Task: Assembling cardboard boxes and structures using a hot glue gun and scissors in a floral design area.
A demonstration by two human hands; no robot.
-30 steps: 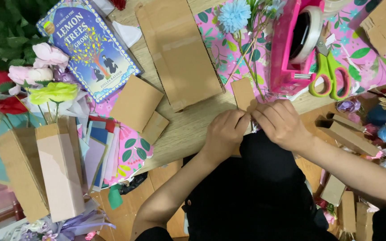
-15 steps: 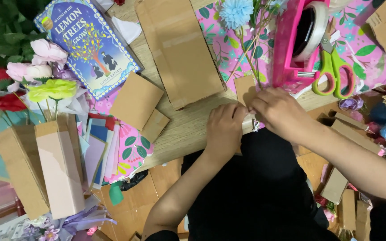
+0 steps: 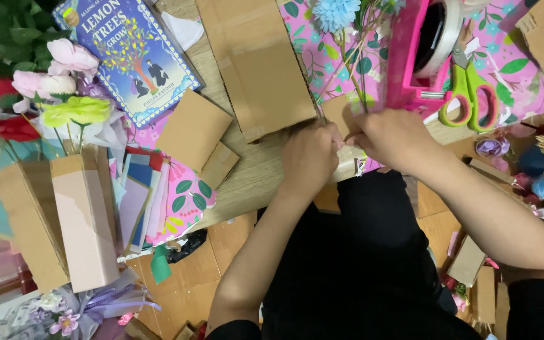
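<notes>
My left hand point(image 3: 310, 157) and right hand point(image 3: 390, 137) are both closed on the small cardboard piece point(image 3: 338, 116) at the table edge point(image 3: 253, 182), fingers curled tight; the flower stems point(image 3: 354, 69) run up from under my right fingers to the blue flower point(image 3: 337, 11). Can't tell whether the right hand pinches stems, card, or both. Versus half a second ago: hands sit closer together, left hand has shifted up toward the card, right hand now covers more of it. The large cardboard sheet point(image 3: 262, 63), pink tape dispenser point(image 3: 413, 56) and green scissors point(image 3: 473, 94) are unmoved. Tall cardboard box point(image 3: 83, 220) with flowers stays at left.
</notes>
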